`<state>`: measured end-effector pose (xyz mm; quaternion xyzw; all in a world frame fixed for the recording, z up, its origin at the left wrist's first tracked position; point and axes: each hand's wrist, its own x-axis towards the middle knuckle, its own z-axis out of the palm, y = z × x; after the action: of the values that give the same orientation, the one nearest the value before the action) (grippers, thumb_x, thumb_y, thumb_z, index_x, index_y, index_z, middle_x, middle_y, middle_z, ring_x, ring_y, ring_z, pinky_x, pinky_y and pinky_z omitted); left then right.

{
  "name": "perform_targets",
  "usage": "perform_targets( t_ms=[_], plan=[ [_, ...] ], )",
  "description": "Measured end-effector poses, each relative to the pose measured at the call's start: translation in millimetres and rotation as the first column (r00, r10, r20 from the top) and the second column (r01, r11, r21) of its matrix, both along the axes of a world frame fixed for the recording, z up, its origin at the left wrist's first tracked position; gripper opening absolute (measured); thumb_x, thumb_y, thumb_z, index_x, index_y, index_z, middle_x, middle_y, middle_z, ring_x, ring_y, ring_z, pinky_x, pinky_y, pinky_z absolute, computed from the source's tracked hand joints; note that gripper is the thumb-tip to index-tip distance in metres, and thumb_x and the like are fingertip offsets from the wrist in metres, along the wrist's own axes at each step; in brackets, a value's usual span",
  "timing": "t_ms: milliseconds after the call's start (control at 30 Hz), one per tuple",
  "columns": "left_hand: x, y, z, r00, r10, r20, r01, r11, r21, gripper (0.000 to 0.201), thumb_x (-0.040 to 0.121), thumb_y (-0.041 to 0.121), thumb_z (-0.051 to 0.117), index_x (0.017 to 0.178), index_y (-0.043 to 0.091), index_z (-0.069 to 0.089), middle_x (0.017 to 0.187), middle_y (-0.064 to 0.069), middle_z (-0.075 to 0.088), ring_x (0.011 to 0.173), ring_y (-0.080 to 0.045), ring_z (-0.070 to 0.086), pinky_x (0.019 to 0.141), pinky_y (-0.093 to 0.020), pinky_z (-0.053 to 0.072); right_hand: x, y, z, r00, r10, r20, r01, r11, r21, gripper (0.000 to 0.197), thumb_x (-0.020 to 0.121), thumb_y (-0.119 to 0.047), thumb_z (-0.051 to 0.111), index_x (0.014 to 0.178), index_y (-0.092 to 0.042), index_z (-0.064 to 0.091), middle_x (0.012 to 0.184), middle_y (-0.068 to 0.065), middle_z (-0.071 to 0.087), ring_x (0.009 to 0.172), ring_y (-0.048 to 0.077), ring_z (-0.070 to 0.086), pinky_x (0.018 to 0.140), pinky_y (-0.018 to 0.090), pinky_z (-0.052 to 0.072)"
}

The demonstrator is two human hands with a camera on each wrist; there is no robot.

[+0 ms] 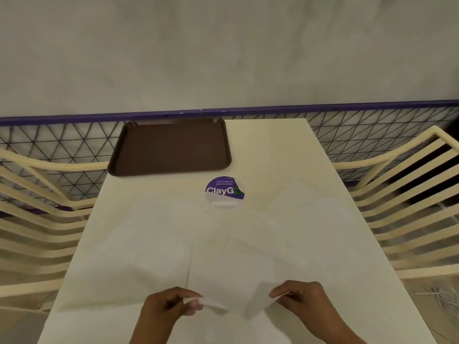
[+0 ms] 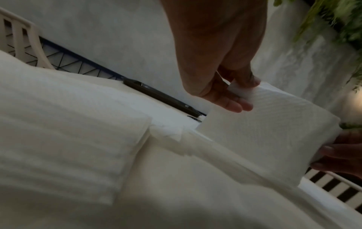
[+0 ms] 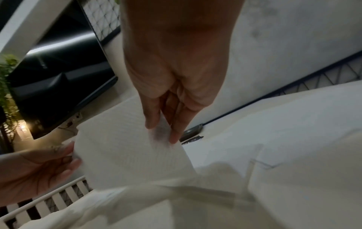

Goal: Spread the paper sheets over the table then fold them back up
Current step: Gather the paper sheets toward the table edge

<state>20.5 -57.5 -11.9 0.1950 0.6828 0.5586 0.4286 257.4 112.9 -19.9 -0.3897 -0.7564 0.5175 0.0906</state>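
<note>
Paper sheet (image 1: 233, 291) raised, pinched between left hand (image 1: 171, 304), right hand (image 1: 298, 296)

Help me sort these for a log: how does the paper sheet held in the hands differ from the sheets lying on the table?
The held sheet is lifted off the table, pinched at opposite edges by the left hand and right hand; the spread sheets lie flat, untouched. The held sheet looks small and folded over; the spread sheets are opened out and overlap. Both are white, thin and textured.
</note>
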Motion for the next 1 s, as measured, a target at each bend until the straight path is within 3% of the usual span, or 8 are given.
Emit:
perform_targets(
  t_ms=[133, 267, 500, 633, 700, 767, 867, 1000],
  plan=[
    [-2.6, 8.2, -13.8, 0.998, 0.066, -0.025, -0.068, 0.99, -0.121, 0.019, 0.076, -0.011, 0.066, 0.061, 0.001, 0.07, 0.053, -0.023, 0.063, 0.046, -0.029, 0.065, 0.04, -0.025, 0.05, -2.4, 7.5, -13.6, 0.991, -0.028, 0.129, 0.035, 0.998, -0.047, 0.023, 0.078, -0.008, 0.07, 0.06, -0.021, 0.064, 0.052, -0.006, 0.058, 0.05, 0.005, 0.049, 0.059, 0.025, 0.041],
    [-14.4, 26.3, -26.5, 0.982, 0.013, -0.189, -0.056, 0.973, -0.224, 0.01, 0.082, 0.01, 0.069, 0.073, 0.008, 0.07, 0.053, -0.015, 0.067, 0.051, -0.03, 0.066, 0.044, -0.022, 0.049, -20.8, 22.1, -21.2, 0.976, -0.13, 0.172, 0.14, 0.989, -0.046, 0.041, 0.079, -0.004, 0.069, 0.048, -0.016, 0.044, 0.04, -0.007, 0.049, 0.041, 0.007, 0.055, 0.049, 0.019, 0.043],
    [-22.9, 35.8, -44.6, 0.935, -0.086, -0.344, -0.056, 0.922, -0.383, 0.011, 0.079, 0.014, 0.073, 0.083, 0.009, 0.064, 0.066, -0.009, 0.068, 0.047, -0.021, 0.063, 0.047, -0.025, 0.049, -52.2, 36.2, -43.1, 0.947, -0.031, 0.321, 0.011, 0.998, 0.065, 0.045, 0.077, -0.015, 0.072, 0.053, -0.02, 0.034, 0.054, -0.005, 0.043, 0.048, 0.01, 0.041, 0.051, 0.014, 0.034],
    [0.4, 24.0, -59.9, 0.464, -0.24, -0.853, 0.092, 0.97, -0.224, 0.023, 0.087, 0.029, 0.051, 0.109, 0.021, 0.056, 0.098, 0.002, 0.063, 0.083, -0.012, 0.059, 0.082, -0.02, 0.043, -53.3, 30.3, -44.4, 0.94, -0.046, 0.338, 0.0, 0.991, 0.134, 0.039, 0.08, -0.016, 0.069, 0.058, -0.02, 0.037, 0.055, -0.006, 0.043, 0.048, 0.006, 0.035, 0.054, 0.009, 0.034],
    [21.4, 16.4, -72.9, 0.172, -0.371, -0.913, 0.331, 0.894, -0.301, 0.035, 0.087, 0.043, 0.037, 0.114, 0.024, 0.049, 0.12, 0.001, 0.06, 0.122, -0.012, 0.044, 0.107, -0.019, 0.023, -52.2, 29.0, -43.8, 0.938, -0.042, 0.344, -0.001, 0.992, 0.125, 0.029, 0.08, -0.016, 0.069, 0.064, -0.016, 0.045, 0.058, -0.003, 0.047, 0.047, 0.009, 0.036, 0.053, 0.01, 0.034],
    [32.2, 6.3, -92.3, -0.055, -0.513, -0.857, 0.437, 0.759, -0.483, 0.06, 0.082, 0.056, 0.031, 0.129, 0.019, 0.041, 0.154, -0.005, 0.023, 0.144, -0.02, 0.007, 0.114, -0.027, 0.004, -51.2, 26.8, -40.7, 0.944, -0.035, 0.329, 0.003, 0.995, 0.097, 0.017, 0.081, -0.016, 0.068, 0.076, -0.012, 0.053, 0.063, 0.0, 0.049, 0.052, 0.013, 0.037, 0.052, 0.014, 0.033],
    [32.4, -11.7, -118.8, -0.224, -0.607, -0.762, 0.464, 0.621, -0.631, 0.08, 0.092, 0.063, 0.01, 0.149, 0.008, 0.007, 0.157, -0.011, -0.006, 0.145, -0.028, -0.007, 0.115, -0.036, -0.003, -45.2, 19.8, -36.5, 0.948, -0.024, 0.318, -0.075, 0.952, 0.295, 0.027, 0.085, -0.018, 0.062, 0.109, -0.024, 0.051, 0.09, -0.004, 0.056, 0.083, 0.011, 0.047, 0.076, 0.017, 0.038],
    [27.7, -12.6, -118.2, -0.214, -0.681, -0.701, 0.468, 0.558, -0.685, 0.083, 0.09, 0.064, 0.003, 0.148, 0.005, -0.002, 0.157, -0.011, -0.008, 0.145, -0.028, -0.008, 0.115, -0.036, -0.004, -37.0, -14.7, -41.6, 0.916, 0.244, 0.319, -0.399, 0.644, 0.653, 0.038, 0.098, -0.037, 0.028, 0.127, -0.02, 0.046, 0.128, 0.0, 0.056, 0.12, 0.012, 0.04, 0.103, 0.021, 0.028]
  ],
)
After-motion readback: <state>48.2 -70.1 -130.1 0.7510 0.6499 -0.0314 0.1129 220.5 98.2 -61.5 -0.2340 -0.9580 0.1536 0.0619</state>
